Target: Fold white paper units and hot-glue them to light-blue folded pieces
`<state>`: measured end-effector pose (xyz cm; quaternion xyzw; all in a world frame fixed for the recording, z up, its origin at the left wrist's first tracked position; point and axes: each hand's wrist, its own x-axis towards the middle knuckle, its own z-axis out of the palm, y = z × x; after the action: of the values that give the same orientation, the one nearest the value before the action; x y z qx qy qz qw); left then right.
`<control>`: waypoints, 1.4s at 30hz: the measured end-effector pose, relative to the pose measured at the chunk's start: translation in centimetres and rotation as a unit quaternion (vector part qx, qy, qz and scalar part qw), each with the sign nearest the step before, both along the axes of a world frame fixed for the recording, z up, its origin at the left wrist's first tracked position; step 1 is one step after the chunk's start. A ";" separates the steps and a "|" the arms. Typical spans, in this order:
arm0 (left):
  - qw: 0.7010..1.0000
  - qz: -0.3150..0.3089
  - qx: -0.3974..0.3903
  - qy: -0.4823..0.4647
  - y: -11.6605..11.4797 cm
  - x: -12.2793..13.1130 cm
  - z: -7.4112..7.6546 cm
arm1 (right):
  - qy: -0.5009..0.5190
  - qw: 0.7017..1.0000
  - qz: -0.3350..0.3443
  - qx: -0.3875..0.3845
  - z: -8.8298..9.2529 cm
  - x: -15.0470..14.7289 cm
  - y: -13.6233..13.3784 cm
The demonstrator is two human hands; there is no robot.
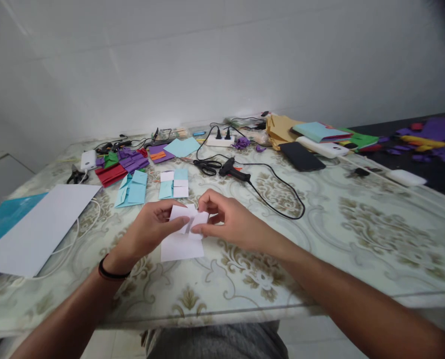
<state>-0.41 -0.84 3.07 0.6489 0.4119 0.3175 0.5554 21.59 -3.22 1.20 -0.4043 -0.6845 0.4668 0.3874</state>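
Fingers (215,230) pinch white paper (199,218) over a floral-patterned table (315,239), pale wall (222,70) behind.

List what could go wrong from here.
The white paper, held between the left hand and the right hand, might crease crookedly if they pull unevenly. The glue gun lies beyond the right hand with its black cord in a loose loop, which a reach that way could snag.

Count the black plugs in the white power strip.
2: left plug and right plug, side by side in the white power strip, beyond the glue gun. Any behind them would be hidden.
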 end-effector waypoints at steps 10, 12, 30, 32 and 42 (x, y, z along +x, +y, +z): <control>0.998 0.000 0.017 0.060 0.0 -0.1 0.0 | 0.004 0.999 -0.002 -0.049 0.2 -0.1 0.1; 0.998 -0.002 0.014 0.064 0.0 0.0 0.1 | 0.004 0.999 -0.006 -0.052 0.3 -0.2 0.0; 0.995 0.047 0.076 0.046 -0.3 0.0 0.1 | 0.024 0.999 -0.020 -0.038 0.5 0.1 0.4; 0.995 0.045 0.070 0.047 -0.3 0.0 0.1 | 0.027 0.999 -0.022 -0.041 0.5 0.0 0.4; 0.994 0.021 0.099 0.049 -0.3 0.0 -0.2 | 0.016 0.998 -0.054 -0.037 0.6 -0.4 -0.1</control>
<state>-0.39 -1.15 2.90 0.7067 0.4189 0.3361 0.4605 21.14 -3.31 1.84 -0.4470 -0.6378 0.4768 0.4074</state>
